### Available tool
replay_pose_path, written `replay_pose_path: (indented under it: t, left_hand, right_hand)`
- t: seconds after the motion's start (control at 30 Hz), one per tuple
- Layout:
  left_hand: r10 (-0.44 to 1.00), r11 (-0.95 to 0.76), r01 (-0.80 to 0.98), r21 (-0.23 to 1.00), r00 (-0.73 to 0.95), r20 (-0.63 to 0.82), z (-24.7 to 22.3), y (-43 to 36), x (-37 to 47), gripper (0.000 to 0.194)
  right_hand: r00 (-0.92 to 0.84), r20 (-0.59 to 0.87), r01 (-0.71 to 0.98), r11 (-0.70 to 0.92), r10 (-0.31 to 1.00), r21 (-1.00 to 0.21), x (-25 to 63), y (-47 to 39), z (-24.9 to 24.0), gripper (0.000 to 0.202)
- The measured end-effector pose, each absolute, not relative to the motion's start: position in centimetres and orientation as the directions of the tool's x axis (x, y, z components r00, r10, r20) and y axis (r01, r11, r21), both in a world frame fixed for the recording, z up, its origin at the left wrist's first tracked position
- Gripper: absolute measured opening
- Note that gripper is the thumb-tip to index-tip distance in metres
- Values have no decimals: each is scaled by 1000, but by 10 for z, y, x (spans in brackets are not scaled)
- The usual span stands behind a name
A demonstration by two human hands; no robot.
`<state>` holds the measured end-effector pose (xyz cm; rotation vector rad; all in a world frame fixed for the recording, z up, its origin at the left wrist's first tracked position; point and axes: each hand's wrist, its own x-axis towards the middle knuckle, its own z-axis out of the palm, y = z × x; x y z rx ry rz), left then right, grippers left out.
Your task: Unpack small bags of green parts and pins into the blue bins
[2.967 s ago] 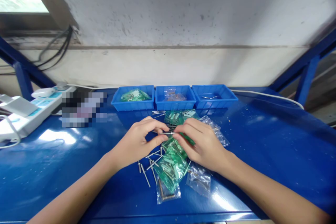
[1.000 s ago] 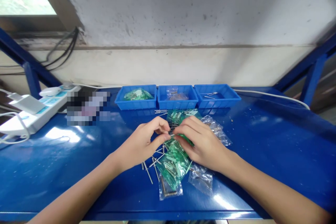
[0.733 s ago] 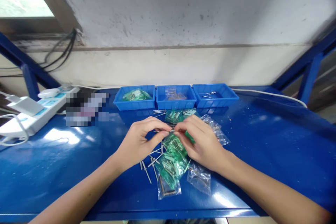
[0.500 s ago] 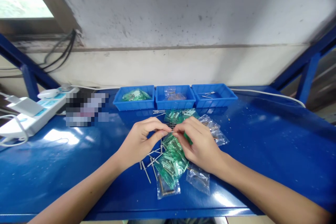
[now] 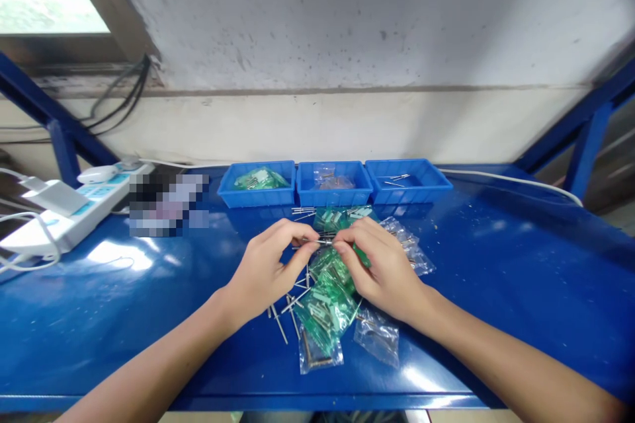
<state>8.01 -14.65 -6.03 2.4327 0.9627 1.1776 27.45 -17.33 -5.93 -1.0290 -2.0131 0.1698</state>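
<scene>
Between my fingertips a thin metal pop rivet (image 5: 324,242) lies level above the pile. My left hand (image 5: 272,263) pinches one end of it, and my right hand (image 5: 380,258) pinches the other; both are closed. Beneath them are green plastic bags (image 5: 325,304) with small metal parts inside. Loose pop rivets (image 5: 280,325) lie scattered left of the bags. Clear bags with screws (image 5: 317,351) lie at the front of the pile, and another clear bag (image 5: 378,337) is below my right hand. More clear bags (image 5: 414,251) stick out past my right hand.
Three blue bins stand in a row at the back: the left bin (image 5: 258,197) holds green bags, the middle bin (image 5: 335,197) clear bags, the right bin (image 5: 414,195) a few rivets. A white power strip (image 5: 64,225) with plugs lies left on the blue table (image 5: 496,317).
My fingertips have drawn slightly apart, and more of the rivet shows between them. The whole view has shifted a little; the bags and bins stay in place.
</scene>
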Motion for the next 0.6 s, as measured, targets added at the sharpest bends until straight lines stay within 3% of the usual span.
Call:
replay_pose_path:
  t: [0.17, 0.4, 0.6]
  left_hand:
    - [656, -751, 471, 463, 455, 602, -54, -147, 79, 7]
    - [635, -768, 455, 451, 451, 627, -53, -151, 82, 1]
    - [613, -786, 435, 439, 460, 643, -50, -151, 83, 6]
  right_hand:
    - [-292, 636, 579, 661, 715, -477, 273, -175, -58, 10]
    - [-329, 680, 572, 712, 655, -408, 274, -175, -56, 6]
    - [-340, 671, 564, 714, 658, -414, 275, -176, -57, 8]
